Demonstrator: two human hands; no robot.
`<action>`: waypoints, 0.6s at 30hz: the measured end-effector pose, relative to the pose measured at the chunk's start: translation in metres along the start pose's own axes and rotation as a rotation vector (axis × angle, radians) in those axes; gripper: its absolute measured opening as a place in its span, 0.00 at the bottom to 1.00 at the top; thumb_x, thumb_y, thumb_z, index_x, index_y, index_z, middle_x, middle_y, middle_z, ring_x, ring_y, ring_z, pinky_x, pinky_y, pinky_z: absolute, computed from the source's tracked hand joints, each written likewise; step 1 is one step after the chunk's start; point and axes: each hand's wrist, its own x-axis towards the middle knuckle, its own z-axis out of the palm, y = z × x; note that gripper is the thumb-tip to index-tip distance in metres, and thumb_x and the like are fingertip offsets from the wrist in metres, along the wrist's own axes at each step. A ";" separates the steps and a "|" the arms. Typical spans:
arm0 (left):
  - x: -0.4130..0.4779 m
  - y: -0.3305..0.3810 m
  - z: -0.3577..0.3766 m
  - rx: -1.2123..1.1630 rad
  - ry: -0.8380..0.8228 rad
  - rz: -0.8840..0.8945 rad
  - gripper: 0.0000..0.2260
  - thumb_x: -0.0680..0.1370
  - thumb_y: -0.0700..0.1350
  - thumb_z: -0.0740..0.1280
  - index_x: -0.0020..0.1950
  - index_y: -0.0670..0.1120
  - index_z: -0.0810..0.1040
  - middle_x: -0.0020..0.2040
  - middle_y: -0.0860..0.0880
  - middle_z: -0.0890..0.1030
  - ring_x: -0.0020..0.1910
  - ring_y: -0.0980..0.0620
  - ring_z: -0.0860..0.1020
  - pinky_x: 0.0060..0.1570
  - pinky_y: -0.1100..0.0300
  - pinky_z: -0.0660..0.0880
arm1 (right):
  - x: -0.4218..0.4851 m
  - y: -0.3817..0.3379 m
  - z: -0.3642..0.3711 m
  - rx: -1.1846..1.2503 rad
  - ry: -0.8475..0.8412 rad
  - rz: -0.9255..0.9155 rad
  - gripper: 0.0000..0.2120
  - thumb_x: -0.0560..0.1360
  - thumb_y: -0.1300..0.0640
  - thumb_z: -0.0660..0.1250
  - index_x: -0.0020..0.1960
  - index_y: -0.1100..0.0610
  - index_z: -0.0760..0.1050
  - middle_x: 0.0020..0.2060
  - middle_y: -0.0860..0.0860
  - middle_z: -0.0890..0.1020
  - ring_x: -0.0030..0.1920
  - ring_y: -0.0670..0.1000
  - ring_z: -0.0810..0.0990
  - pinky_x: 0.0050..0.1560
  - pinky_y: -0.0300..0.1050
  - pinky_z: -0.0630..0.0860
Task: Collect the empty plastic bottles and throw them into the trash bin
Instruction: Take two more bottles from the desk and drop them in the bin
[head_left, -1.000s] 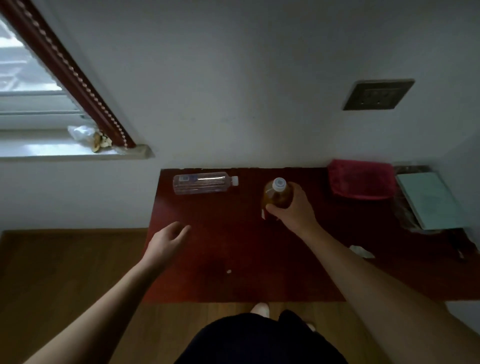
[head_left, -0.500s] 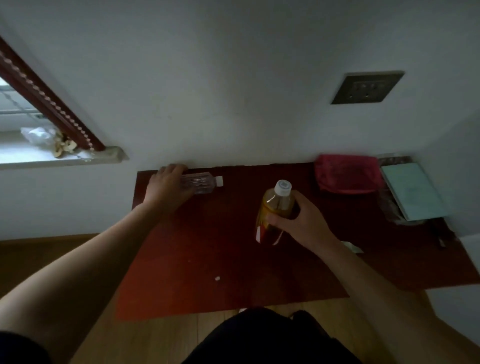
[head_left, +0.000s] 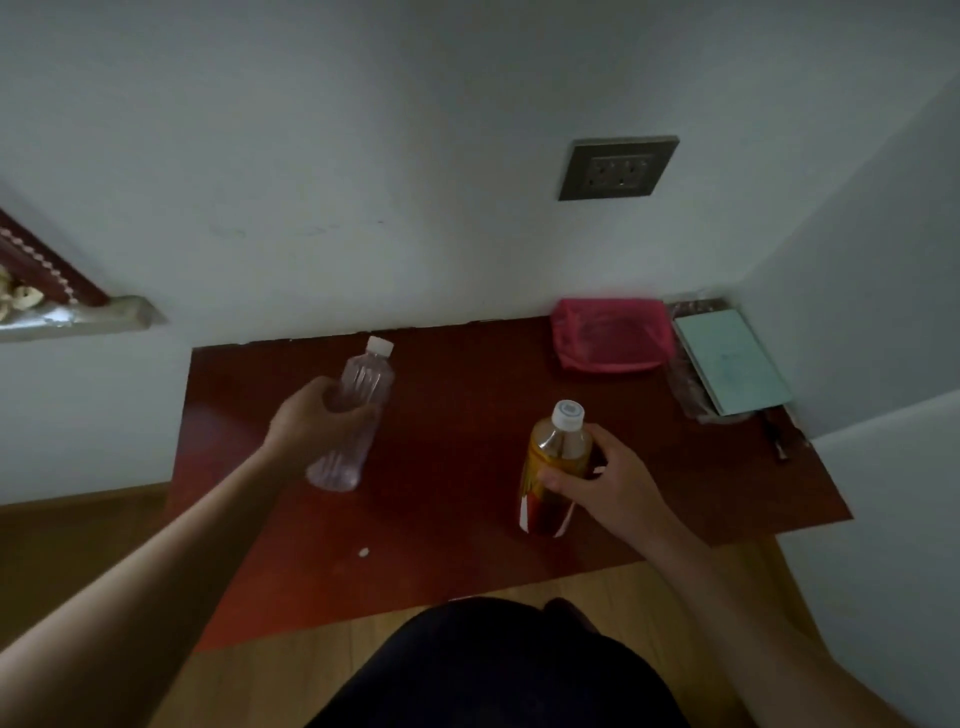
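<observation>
Left hand (head_left: 311, 423) fingers wrap the clear ribbed bottle (head_left: 353, 415), white-capped. Right hand (head_left: 605, 480) fingers wrap the amber labelled bottle (head_left: 553, 470). Both above red table (head_left: 457, 395).

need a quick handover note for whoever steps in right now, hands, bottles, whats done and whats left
Left hand: closed around the middle of the clear bottle, held up over the red table, white cap pointing away.
Right hand: fingers wrapped around the amber bottle, upright, white cap on top, also off the table.
Done: both bottles are picked up; no other bottles show on the table.
Left: carry both to the trash bin and drop them in. No bin is in view, so find it first.
The pink pouch and the notebook stay.
</observation>
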 end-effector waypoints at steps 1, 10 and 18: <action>-0.017 0.004 0.006 -0.103 0.011 -0.015 0.19 0.71 0.57 0.77 0.54 0.49 0.76 0.45 0.52 0.81 0.42 0.53 0.81 0.36 0.59 0.75 | -0.003 0.004 -0.003 0.008 -0.010 0.005 0.22 0.67 0.43 0.78 0.58 0.40 0.76 0.52 0.38 0.83 0.53 0.34 0.80 0.52 0.36 0.74; -0.186 -0.005 0.052 -0.549 0.220 -0.244 0.20 0.71 0.53 0.77 0.59 0.48 0.77 0.53 0.50 0.83 0.52 0.52 0.83 0.51 0.51 0.83 | -0.023 0.023 -0.003 0.030 -0.271 -0.056 0.20 0.69 0.46 0.76 0.59 0.42 0.75 0.55 0.40 0.81 0.56 0.39 0.77 0.57 0.45 0.72; -0.344 -0.045 0.104 -0.809 0.593 -0.566 0.22 0.70 0.54 0.78 0.60 0.47 0.78 0.53 0.50 0.84 0.54 0.53 0.82 0.52 0.55 0.80 | -0.044 0.020 0.035 -0.076 -0.660 -0.210 0.31 0.61 0.38 0.76 0.62 0.45 0.76 0.55 0.42 0.82 0.56 0.41 0.80 0.53 0.44 0.77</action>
